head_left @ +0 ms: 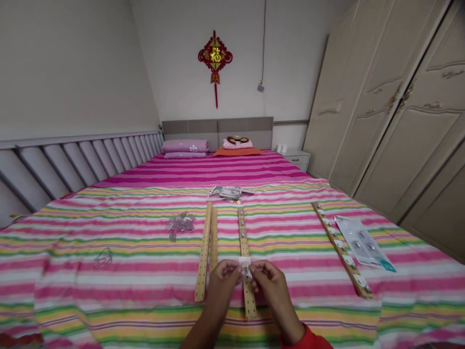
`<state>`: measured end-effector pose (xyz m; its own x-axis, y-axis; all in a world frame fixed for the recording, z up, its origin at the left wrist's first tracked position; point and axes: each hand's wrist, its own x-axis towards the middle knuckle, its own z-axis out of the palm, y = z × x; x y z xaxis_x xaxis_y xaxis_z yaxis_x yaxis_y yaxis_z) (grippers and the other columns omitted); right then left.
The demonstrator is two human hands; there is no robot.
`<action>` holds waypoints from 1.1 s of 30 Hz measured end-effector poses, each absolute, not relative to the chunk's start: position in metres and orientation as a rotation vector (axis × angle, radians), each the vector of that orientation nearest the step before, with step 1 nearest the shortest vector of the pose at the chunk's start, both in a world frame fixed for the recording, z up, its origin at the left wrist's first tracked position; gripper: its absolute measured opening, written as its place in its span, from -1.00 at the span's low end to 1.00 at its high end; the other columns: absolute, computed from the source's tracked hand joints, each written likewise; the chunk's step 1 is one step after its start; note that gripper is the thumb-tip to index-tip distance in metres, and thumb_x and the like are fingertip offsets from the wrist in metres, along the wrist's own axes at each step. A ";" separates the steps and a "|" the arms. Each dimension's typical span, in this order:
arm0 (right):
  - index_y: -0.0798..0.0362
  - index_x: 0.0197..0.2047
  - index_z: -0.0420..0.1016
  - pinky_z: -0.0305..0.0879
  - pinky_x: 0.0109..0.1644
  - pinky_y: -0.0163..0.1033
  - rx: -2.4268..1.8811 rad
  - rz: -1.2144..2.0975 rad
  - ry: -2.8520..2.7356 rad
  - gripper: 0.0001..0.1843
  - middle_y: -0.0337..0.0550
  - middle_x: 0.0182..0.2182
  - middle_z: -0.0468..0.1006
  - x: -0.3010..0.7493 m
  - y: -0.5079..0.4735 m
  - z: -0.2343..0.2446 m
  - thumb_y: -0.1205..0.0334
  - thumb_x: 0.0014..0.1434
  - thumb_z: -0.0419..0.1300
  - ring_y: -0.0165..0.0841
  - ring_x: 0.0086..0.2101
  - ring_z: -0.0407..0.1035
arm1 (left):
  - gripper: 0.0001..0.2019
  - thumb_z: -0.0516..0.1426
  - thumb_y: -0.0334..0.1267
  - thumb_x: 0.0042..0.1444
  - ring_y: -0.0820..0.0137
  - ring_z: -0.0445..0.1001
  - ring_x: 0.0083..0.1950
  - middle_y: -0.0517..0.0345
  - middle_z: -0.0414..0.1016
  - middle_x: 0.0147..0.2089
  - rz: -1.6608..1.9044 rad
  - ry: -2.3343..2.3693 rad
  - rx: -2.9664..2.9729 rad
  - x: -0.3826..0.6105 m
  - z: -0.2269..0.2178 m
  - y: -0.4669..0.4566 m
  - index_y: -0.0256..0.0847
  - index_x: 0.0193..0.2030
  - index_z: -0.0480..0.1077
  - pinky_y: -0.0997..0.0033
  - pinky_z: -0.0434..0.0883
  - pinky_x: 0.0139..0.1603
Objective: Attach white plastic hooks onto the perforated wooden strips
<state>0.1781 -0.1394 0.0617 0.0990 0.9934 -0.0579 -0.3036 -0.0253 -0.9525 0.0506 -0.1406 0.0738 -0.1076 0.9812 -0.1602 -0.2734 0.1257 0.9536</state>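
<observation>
Head view: what are you holding, and how?

"Your left hand (223, 278) and right hand (271, 281) pinch a small clear plastic packet with a white top (244, 261) between their fingertips. It sits midway, so neither hand is nearer."

"What lies under that grip, and which way?"

"Under the packet, a narrow pale wooden strip with drilled holes (249, 301) runs lengthwise away from you; whether they touch, you cannot tell. Small shiny metal fittings (242, 223) sit toward its far end; its near end reaches back between your forearms."

"And room around you?"

"Tighter at left: two pale wooden strips with holes (202, 261) lie just beside your hand. Wider at right: striped bedspread (298, 237) stretches to a slanting wooden strip bearing white round pieces (343, 252), well apart."
</observation>
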 end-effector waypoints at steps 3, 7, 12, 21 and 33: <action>0.06 -0.38 0.52 0.22 -0.54 -0.30 -1.086 1.115 -0.975 -0.62 -0.25 -0.60 0.44 0.182 -0.136 0.057 -0.02 -0.21 0.40 -0.41 -0.61 0.28 | -0.64 0.38 -0.11 -0.42 0.46 0.45 -0.48 0.20 0.47 -0.54 1.308 1.181 0.825 0.051 0.070 -0.137 -0.27 -0.51 0.40 0.49 0.38 -0.42; -0.03 -0.22 0.60 0.33 -0.26 -0.22 -1.032 0.835 -1.383 -0.77 -0.10 -0.29 0.47 0.190 -0.140 0.057 0.19 -0.01 0.29 -0.28 -0.31 0.37 | -0.70 0.35 -0.16 -0.39 0.49 0.40 -0.55 0.24 0.44 -0.61 1.294 1.213 0.846 0.048 0.071 -0.136 -0.26 -0.53 0.40 0.51 0.33 -0.47; -0.07 -0.25 0.61 0.30 -0.05 -0.15 -0.947 0.782 -1.607 -0.79 -0.08 -0.19 0.43 0.194 -0.139 0.059 0.27 -0.03 0.29 -0.20 -0.12 0.34 | -0.73 0.33 -0.17 -0.40 0.46 0.41 -0.54 0.21 0.46 -0.60 1.210 1.235 0.893 0.045 0.072 -0.139 -0.26 -0.56 0.40 0.48 0.34 -0.46; 0.05 -0.21 0.56 0.33 -0.32 -0.22 -1.136 0.968 -1.332 -0.68 -0.13 -0.36 0.47 0.195 -0.129 0.051 0.16 -0.08 0.30 -0.27 -0.36 0.37 | -0.80 0.26 -0.22 -0.31 0.40 0.46 -0.46 0.17 0.50 -0.54 1.090 1.253 1.043 0.038 0.067 -0.142 -0.27 -0.51 0.42 0.43 0.36 -0.37; 0.03 -0.51 0.59 0.24 -0.35 -0.26 -1.023 0.998 -1.670 -0.89 -0.17 -0.53 0.45 0.198 -0.139 0.060 0.21 -0.02 0.27 -0.32 -0.42 0.33 | -0.88 0.11 -0.35 -0.23 0.50 0.29 -0.50 0.29 0.35 -0.57 0.610 1.274 1.575 0.027 0.108 -0.138 -0.25 -0.46 0.42 0.52 0.19 -0.48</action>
<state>0.1978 -0.1395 0.0604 -0.2433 0.9287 0.2798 0.1938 0.3292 -0.9242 0.0274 -0.1382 0.1081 0.3228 0.9274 -0.1891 0.4340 0.0324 0.9003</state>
